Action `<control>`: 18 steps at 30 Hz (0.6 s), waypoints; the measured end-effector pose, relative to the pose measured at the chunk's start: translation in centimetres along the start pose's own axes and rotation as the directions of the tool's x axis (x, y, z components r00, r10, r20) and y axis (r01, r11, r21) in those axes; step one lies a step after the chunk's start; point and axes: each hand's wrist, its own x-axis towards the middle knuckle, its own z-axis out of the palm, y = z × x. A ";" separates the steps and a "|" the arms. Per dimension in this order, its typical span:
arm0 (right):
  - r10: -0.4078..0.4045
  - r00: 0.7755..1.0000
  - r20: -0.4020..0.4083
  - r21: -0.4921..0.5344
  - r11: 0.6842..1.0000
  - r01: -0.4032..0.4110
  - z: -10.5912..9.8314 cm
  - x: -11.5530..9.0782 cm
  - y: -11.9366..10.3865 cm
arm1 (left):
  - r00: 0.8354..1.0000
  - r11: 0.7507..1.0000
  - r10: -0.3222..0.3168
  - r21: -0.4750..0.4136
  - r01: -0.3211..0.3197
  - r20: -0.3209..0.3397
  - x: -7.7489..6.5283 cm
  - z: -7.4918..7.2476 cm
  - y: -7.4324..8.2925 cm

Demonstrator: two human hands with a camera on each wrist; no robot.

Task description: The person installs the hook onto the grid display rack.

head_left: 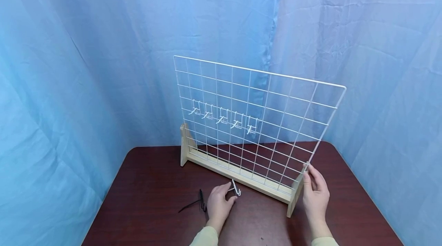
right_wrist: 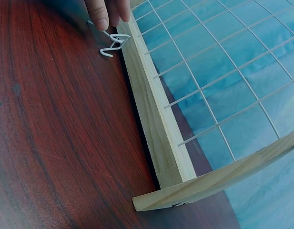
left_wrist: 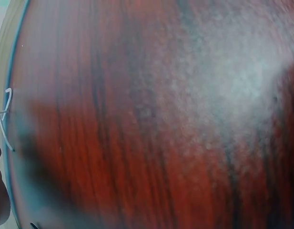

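Note:
In the head view my left hand (head_left: 219, 202) pinches a white wire hook (head_left: 236, 188) by its arm, just in front of the wooden base bar. The same hook (right_wrist: 115, 44) appears beneath the fingertips in the right wrist view, its bent ends facing the bar. My right hand (head_left: 316, 193) grips the top of the right wooden end piece (head_left: 295, 192), beside the edge of the white wire grid (head_left: 276, 113). That grid stands upright in the wooden stand (head_left: 238, 175). Several white hooks (head_left: 221, 118) hang in a row on its left half.
A black wire hook (head_left: 201, 201) lies on the dark red-brown table (head_left: 148, 184), left of my left hand. The stand's left end piece (head_left: 184, 146) is toward the back. Blue curtains (head_left: 138, 46) surround the table behind and at both sides.

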 end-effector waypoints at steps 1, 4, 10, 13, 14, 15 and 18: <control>-0.002 1.000 0.001 0.005 1.000 0.002 0.0 0.0 0.0 | 1.000 1.000 -0.014 -0.017 0.014 -0.004 0.0 0.0 0.0; -0.008 1.000 0.005 0.013 1.000 0.008 0.0 0.0 0.1 | 0.999 0.998 -0.049 -0.051 0.048 -0.012 -0.1 -0.1 -0.2; -0.003 1.000 0.002 0.017 1.000 0.003 0.0 0.0 0.1 | 0.994 0.992 -0.108 -0.059 0.107 -0.005 -0.2 0.1 -0.5; 0.001 1.000 -0.002 0.017 1.000 -0.001 0.0 0.0 0.1 | 0.992 0.991 -0.125 -0.058 0.124 -0.009 -0.4 0.3 -0.8; 0.001 1.000 -0.002 0.016 1.000 -0.001 0.0 0.0 0.1 | 0.992 0.990 -0.127 -0.055 0.126 -0.013 -0.5 0.3 -0.9; 0.000 1.000 -0.001 0.013 1.000 0.000 0.0 0.0 0.0 | 0.992 0.991 -0.126 -0.051 0.125 -0.016 -0.6 0.4 -1.0; -0.002 1.000 0.002 0.014 1.000 0.002 0.0 0.0 0.0 | 0.993 0.993 -0.113 -0.026 0.113 -0.023 -0.8 0.6 -1.2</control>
